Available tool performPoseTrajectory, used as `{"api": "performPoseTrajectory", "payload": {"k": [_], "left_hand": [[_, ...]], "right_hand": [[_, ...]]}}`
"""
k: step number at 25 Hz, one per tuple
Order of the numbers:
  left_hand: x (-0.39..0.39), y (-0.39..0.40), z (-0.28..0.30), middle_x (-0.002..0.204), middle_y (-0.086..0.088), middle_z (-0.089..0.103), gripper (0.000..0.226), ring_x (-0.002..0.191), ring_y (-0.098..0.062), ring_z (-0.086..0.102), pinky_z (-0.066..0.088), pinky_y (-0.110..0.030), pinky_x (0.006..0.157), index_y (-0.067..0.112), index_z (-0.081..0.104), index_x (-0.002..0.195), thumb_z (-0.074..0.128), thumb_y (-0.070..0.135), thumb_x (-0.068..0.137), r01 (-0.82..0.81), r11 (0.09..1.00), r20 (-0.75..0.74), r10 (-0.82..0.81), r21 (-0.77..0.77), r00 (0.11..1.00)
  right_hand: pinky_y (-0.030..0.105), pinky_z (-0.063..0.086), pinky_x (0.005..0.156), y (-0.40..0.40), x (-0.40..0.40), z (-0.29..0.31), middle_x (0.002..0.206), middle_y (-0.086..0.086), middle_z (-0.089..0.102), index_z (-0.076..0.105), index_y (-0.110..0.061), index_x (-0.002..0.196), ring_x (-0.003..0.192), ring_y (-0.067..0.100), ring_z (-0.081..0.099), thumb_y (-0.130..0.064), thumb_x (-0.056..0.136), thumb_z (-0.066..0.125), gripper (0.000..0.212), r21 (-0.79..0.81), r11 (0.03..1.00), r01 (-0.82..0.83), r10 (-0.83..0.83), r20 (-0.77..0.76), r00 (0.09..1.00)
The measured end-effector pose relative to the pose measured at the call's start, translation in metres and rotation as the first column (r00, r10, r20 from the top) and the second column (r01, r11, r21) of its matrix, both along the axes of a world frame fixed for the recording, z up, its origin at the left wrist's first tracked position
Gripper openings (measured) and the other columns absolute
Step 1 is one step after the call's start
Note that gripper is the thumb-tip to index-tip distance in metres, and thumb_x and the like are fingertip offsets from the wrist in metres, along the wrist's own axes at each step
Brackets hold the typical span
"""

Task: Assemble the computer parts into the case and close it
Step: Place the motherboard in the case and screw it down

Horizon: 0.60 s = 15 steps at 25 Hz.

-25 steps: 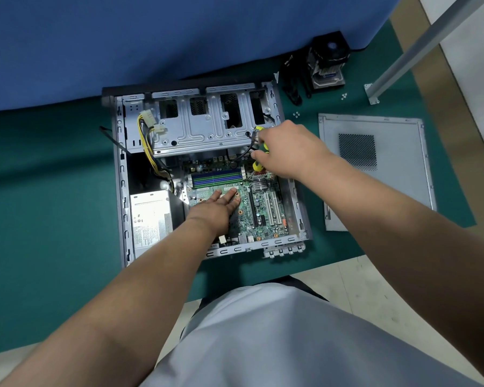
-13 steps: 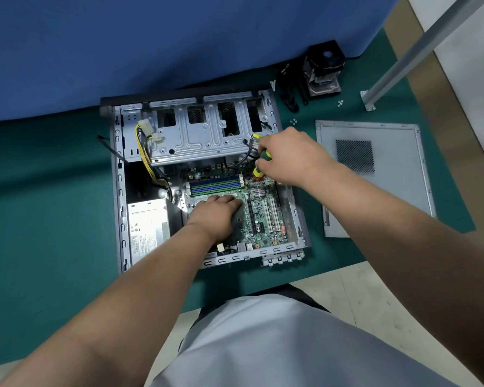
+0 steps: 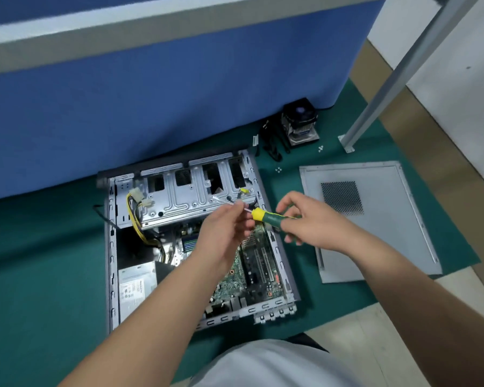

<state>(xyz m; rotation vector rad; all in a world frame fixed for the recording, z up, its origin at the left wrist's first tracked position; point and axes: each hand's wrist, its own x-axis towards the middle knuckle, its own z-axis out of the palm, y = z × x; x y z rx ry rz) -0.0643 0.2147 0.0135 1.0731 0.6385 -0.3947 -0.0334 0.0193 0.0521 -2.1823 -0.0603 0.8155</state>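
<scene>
Yellow-green screwdriver (image 3: 266, 215) gripped by right hand (image 3: 310, 222); left hand (image 3: 224, 230) pinching its shaft, tip hidden, motherboard (image 3: 252, 269) part-covered

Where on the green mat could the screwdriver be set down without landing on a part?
Bare mat lies left of the open case, and a strip runs between case and side panel. Crowded: behind the case's right corner, with the cooler fan, black cables and loose screws.

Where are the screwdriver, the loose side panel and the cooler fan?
Yellow-and-green-handled screwdriver (image 3: 266, 215): head view, handle.
Grey metal side panel (image 3: 380, 233): head view, flat face.
Black cooler fan (image 3: 301, 122): head view, its side.
</scene>
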Motion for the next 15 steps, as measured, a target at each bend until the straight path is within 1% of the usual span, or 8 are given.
{"api": "performPoseTrajectory", "payload": {"k": [2,5,6,8,10,11,13,15], "left_hand": [[0.021,-0.010,0.011,0.079,0.000,0.071,0.019,0.073,-0.014,0.066,0.052,-0.030,0.068,0.018,0.072,0.088,0.065,0.030,0.101,0.116,0.968,0.127,-0.147,0.225,0.981],[0.056,-0.008,0.014,0.082,0.004,0.072,0.021,0.080,-0.009,0.067,0.052,-0.030,0.076,0.029,0.072,0.084,0.065,0.042,0.099,0.224,0.774,0.253,-0.443,0.593,0.860],[0.069,0.000,0.007,0.093,0.008,0.073,0.017,0.091,-0.009,0.066,0.051,-0.031,0.082,0.030,0.073,0.095,0.062,0.043,0.099,0.188,0.657,0.249,-0.512,0.730,0.822],[0.085,0.025,-0.011,0.128,0.003,0.067,0.027,0.123,-0.017,0.057,0.044,-0.036,0.102,0.027,0.068,0.124,0.057,0.038,0.102,0.052,0.308,0.157,-0.617,0.950,0.771],[0.095,0.055,-0.033,0.159,-0.002,0.043,0.045,0.148,-0.026,0.034,0.030,-0.045,0.119,0.028,0.051,0.147,0.052,0.039,0.104,0.030,0.002,-0.022,-0.640,1.000,0.768],[0.099,0.067,-0.043,0.168,0.001,0.027,0.052,0.156,-0.024,0.020,0.019,-0.049,0.124,0.033,0.040,0.155,0.046,0.044,0.105,0.074,-0.096,-0.117,-0.620,0.993,0.776],[0.102,0.081,-0.061,0.173,0.010,0.001,0.059,0.159,-0.017,-0.005,-0.003,-0.051,0.127,0.043,0.015,0.162,0.029,0.055,0.106,0.147,-0.190,-0.232,-0.585,0.971,0.777],[0.099,0.084,-0.073,0.172,0.014,-0.009,0.060,0.158,-0.013,-0.013,-0.010,-0.053,0.125,0.046,0.002,0.162,0.018,0.059,0.105,0.122,-0.246,-0.246,-0.578,0.962,0.778]], "right_hand": [[0.033,0.057,0.054,0.005,0.007,-0.012,0.076,-0.004,0.071,0.057,-0.035,0.096,0.058,0.010,0.067,-0.040,0.082,0.070,0.020,-0.016,1.000,-0.021,0.021,0.004,1.000],[0.023,0.046,0.043,0.007,0.023,-0.033,0.054,-0.006,0.062,0.063,-0.025,0.087,0.044,0.011,0.059,-0.037,0.088,0.071,0.015,0.034,0.993,0.115,-0.115,-0.005,0.993],[0.022,0.047,0.043,0.002,0.034,-0.039,0.051,-0.006,0.060,0.066,-0.022,0.088,0.044,0.011,0.058,-0.035,0.090,0.069,0.014,0.068,0.977,0.200,-0.197,-0.045,0.979],[0.023,0.049,0.048,-0.012,0.053,-0.055,0.055,-0.005,0.062,0.070,-0.017,0.093,0.049,0.010,0.061,-0.029,0.093,0.069,0.011,0.118,0.927,0.357,-0.345,-0.109,0.932],[0.022,0.050,0.051,-0.025,0.079,-0.074,0.066,0.000,0.067,0.071,-0.014,0.095,0.054,0.010,0.063,-0.021,0.093,0.071,0.008,0.135,0.868,0.477,-0.458,-0.154,0.876],[0.022,0.050,0.052,-0.030,0.093,-0.086,0.072,0.003,0.068,0.071,-0.013,0.095,0.055,0.009,0.063,-0.018,0.092,0.072,0.006,0.137,0.839,0.527,-0.502,-0.181,0.846],[0.023,0.050,0.055,-0.032,0.118,-0.111,0.081,0.005,0.070,0.071,-0.014,0.094,0.058,0.010,0.063,-0.015,0.090,0.072,0.004,0.107,0.789,0.605,-0.579,-0.200,0.791],[0.028,0.051,0.059,-0.032,0.139,-0.139,0.087,0.004,0.073,0.071,-0.019,0.090,0.063,0.012,0.065,-0.017,0.089,0.072,0.003,0.044,0.768,0.638,-0.624,-0.173,0.762]]}}
